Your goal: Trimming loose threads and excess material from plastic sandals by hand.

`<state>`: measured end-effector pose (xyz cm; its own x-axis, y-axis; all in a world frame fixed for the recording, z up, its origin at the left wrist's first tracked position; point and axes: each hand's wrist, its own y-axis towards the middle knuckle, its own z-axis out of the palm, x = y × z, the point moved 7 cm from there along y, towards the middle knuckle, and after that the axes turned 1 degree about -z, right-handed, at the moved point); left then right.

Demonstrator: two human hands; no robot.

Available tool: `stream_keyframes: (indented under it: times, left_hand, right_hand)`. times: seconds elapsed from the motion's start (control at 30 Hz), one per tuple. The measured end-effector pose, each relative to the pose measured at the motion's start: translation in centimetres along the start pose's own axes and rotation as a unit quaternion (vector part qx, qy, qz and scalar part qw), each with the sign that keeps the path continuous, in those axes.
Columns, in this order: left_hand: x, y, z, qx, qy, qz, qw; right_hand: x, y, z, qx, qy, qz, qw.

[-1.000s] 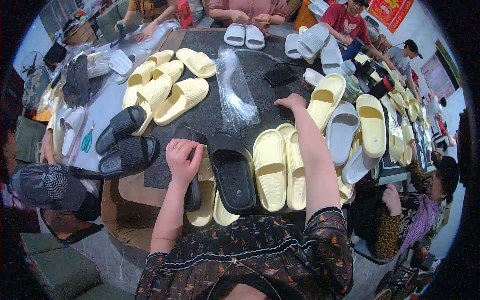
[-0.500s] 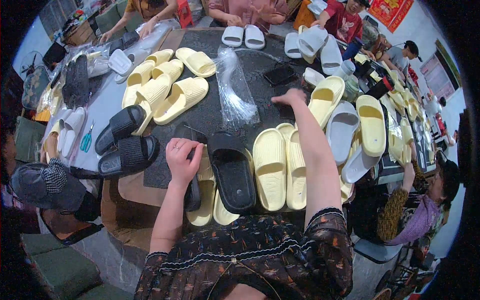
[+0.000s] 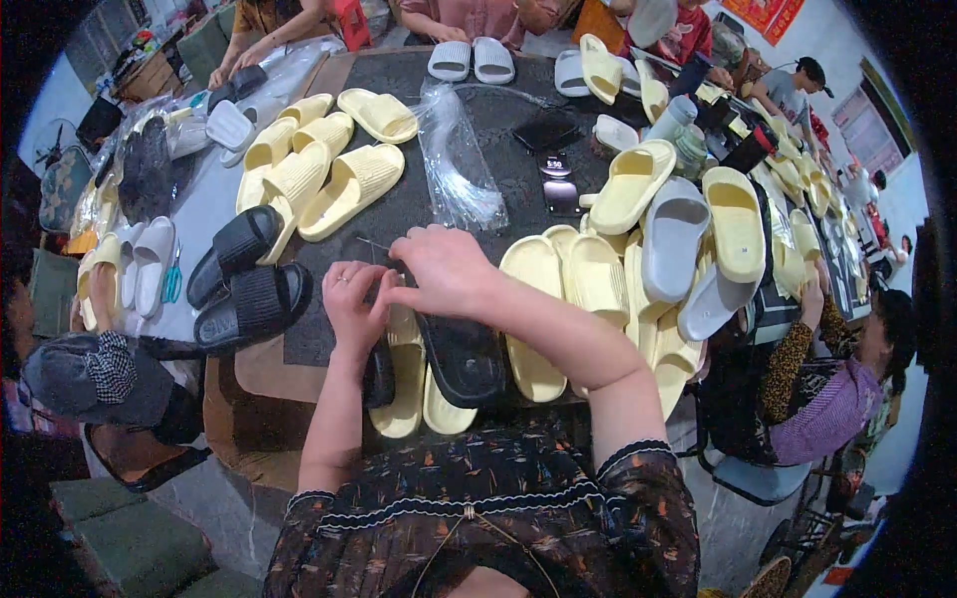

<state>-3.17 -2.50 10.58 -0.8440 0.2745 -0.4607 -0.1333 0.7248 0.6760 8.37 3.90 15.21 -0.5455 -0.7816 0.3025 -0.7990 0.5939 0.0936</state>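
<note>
Resting on black slipper (image 3: pixel 464 359): right hand (image 3: pixel 446 271), left hand (image 3: pixel 354 304) fingertips together above it; grip unclear.

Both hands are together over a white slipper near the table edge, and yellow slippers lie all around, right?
Not quite. In the head view the left hand and right hand meet over a black slipper, not a white one. Yellow slippers do lie all around.

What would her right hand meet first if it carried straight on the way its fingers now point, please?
Probably the left hand: the right hand points leftward, its fingertips about touching the other's fingers above the black rubber slipper; depth unclear.
</note>
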Motion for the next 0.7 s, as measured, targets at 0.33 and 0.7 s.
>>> stream_keyframes:
  times: [0.33,0.7]
  left_hand:
    - [-1.0,-0.1,-1.7,-0.072,0.048,-0.016,0.996]
    - [2.7,-1.1,-1.6,0.067,0.049,-0.162,0.983]
  right_hand:
    - [-3.4,-1.1,4.6,-0.169,0.124,0.111,0.971]
    - [-4.7,-2.1,5.1,-0.263,0.128,0.101,0.951]
